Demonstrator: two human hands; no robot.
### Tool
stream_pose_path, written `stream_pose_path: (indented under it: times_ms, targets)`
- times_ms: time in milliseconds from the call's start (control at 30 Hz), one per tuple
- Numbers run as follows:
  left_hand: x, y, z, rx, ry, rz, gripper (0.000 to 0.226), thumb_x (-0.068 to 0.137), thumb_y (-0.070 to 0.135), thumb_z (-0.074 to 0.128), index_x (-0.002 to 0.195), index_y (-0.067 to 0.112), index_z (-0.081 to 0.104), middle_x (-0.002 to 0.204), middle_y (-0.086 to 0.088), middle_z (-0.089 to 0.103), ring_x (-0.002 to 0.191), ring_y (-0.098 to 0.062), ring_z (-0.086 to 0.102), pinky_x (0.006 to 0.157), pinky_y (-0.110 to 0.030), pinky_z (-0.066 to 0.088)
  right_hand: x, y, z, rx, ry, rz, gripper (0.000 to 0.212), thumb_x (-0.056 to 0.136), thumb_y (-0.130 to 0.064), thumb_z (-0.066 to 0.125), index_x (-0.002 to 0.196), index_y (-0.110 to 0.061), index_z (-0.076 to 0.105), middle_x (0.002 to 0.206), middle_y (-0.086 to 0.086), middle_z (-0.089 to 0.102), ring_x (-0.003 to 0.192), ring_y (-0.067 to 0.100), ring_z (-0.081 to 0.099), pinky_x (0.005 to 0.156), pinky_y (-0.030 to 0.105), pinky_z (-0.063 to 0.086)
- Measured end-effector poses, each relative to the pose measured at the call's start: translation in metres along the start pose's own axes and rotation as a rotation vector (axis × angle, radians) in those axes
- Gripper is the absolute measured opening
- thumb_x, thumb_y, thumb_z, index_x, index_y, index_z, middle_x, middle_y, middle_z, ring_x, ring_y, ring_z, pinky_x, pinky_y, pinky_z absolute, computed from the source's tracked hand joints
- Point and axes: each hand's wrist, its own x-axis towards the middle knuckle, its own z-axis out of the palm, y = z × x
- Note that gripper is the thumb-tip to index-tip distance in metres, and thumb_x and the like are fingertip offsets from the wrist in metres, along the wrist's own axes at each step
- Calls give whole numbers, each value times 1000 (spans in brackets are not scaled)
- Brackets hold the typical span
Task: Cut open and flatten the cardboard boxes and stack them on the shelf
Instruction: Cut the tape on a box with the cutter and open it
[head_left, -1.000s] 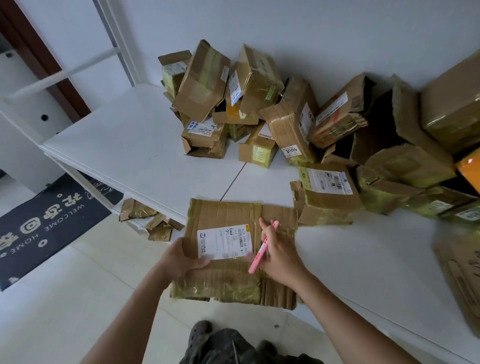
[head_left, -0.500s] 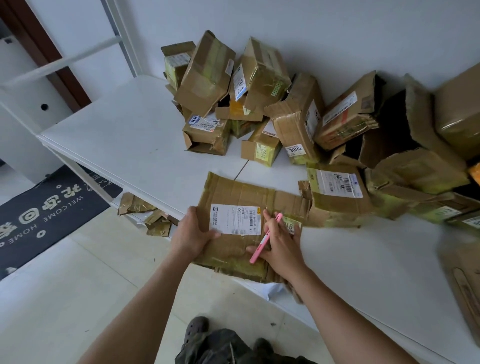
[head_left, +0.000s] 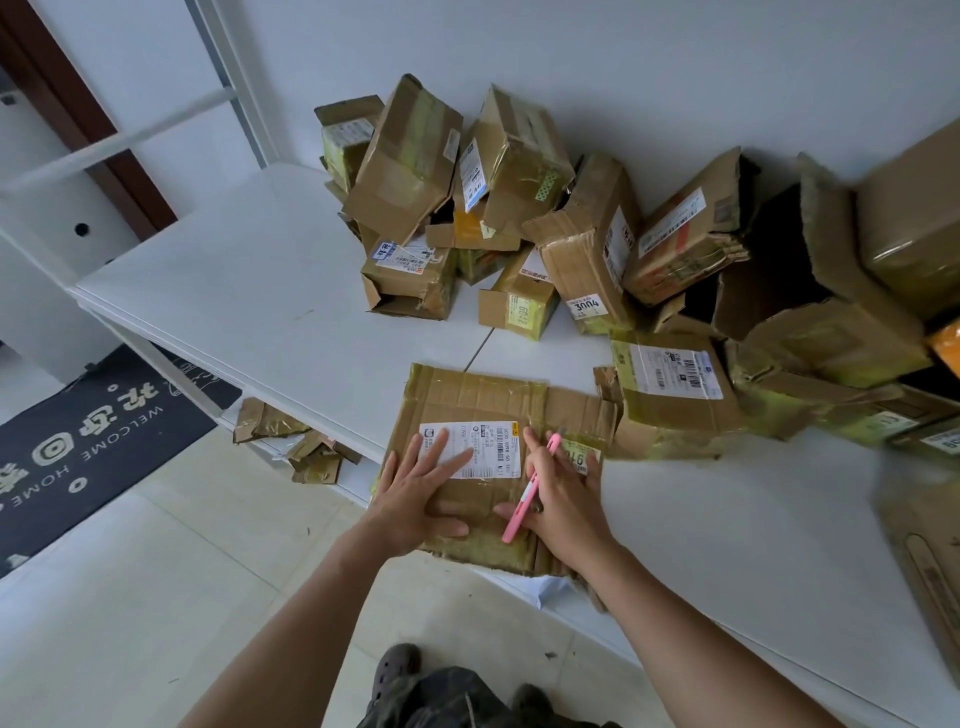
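A flattened brown cardboard box (head_left: 483, 400) with a white shipping label lies on the white shelf top (head_left: 249, 270), overhanging its front edge. My left hand (head_left: 415, 493) presses flat on the label's left part, fingers straight. My right hand (head_left: 566, 504) rests on the cardboard's right part and pinches a pink cutter (head_left: 524, 499) between thumb and forefinger. The cutter lies slanted across the cardboard. A pile of several unflattened, taped boxes (head_left: 415, 156) leans against the back wall.
A taped box with a barcode label (head_left: 670, 384) sits just right of the flattened one. Cardboard scraps (head_left: 270, 421) lie on a lower shelf at left. A dark welcome mat (head_left: 88, 431) covers the floor at left. Another cardboard piece (head_left: 930, 545) lies at the right edge.
The flattened box has moved from in front of the shelf onto its top. My left hand went from gripping its left edge to pressing flat on it.
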Motion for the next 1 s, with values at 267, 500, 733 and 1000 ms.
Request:
stream_pose_path:
  times_ms: [267,500,733,1000]
  targets:
    - [0,4,-1,64,-25,-34,82,88,58,58,148,55,2,152,20,-27,142,-11,-31,116,-41,-17,1,-3,-3,-51,-43,0,106,84,-68,52,158,-21,-8,146,-2,50,153,17,1,115,46,-18]
    - [4,4,3,68,-9,-74,48,102,52,14,148,56,1,160,16,-21,144,-13,-28,117,-41,-17,-27,12,2,-18,36,-8,99,85,-67,48,158,-13,9,112,-3,59,123,19,50,109,33,38]
    - [0,10,17,259,132,-133,53,98,58,8,135,57,-31,158,15,-26,144,-15,-29,118,-41,-14,-24,10,7,-85,19,16,97,88,-63,51,158,-16,4,131,-4,60,148,22,26,121,43,21]
    - [-2,24,-14,-134,298,-525,81,97,49,46,156,23,-3,162,-18,-12,148,-36,-16,118,-44,-12,-27,9,-7,44,-51,55,89,89,-58,58,156,-20,14,126,-7,54,136,15,38,119,45,19]
